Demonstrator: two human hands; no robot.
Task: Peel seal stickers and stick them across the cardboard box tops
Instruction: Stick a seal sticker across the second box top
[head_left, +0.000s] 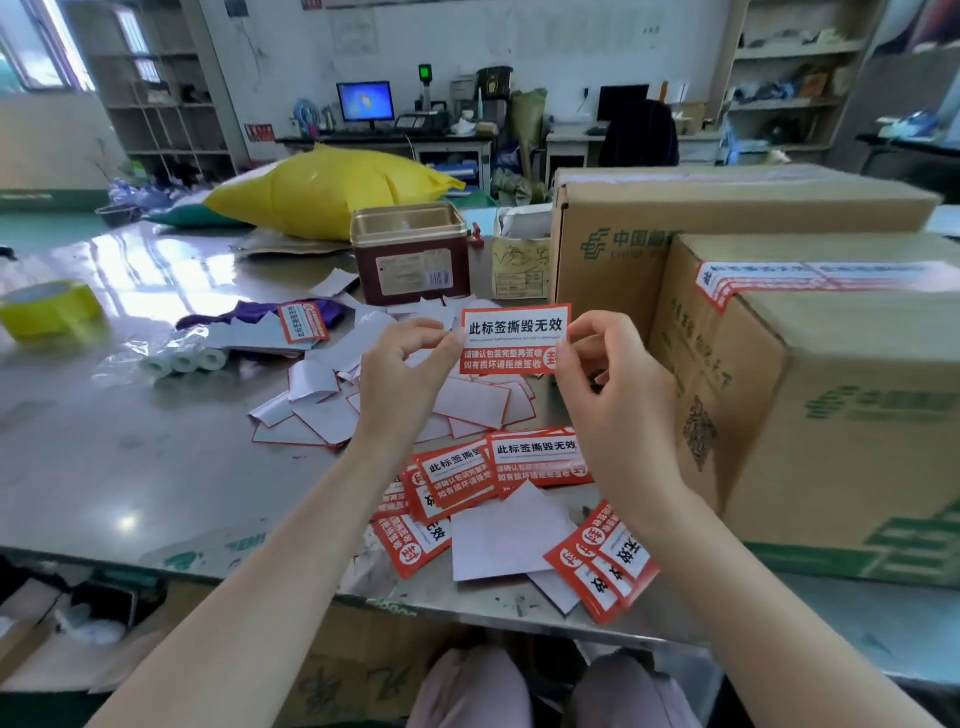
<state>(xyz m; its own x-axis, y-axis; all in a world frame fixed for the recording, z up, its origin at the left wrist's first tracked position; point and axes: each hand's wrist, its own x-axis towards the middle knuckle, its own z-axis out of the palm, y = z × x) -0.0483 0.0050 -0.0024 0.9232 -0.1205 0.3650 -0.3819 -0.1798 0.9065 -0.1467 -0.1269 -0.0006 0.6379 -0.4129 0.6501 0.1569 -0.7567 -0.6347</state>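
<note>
Head view, the only one we get. Both hands are up over the table (130, 415), and between them a sticker (514, 338) is held face to the camera, printed side toward the person. The left hand (400, 374) pinches its left edge, the right hand (608, 384) pinches its right edge, thumb and fingertips clamped on the paper. It looks like a hold meant to find a corner and split sticker from backing, though whether the backing is on or already off I cannot tell from this angle.

Landmark is the near box (810, 395), standing just right of the held sticker. Across its top runs a seal (779, 278), folded down over the left edge, so this one looks done. Behind it stands a second box (727, 218), taller in view; its top is too foreshortened to judge.

Left of the near box and below the hands lies the stack (498, 467) of fresh stickers, fanned out within easy reach. Further left, a heap of white backings (332, 395), likely dropped where the hands finish peeling. Well left of the box, at the table's far side, a yellow tape roll (49, 306); behind the heap, a brown tin (410, 254) with its lid off.
</note>
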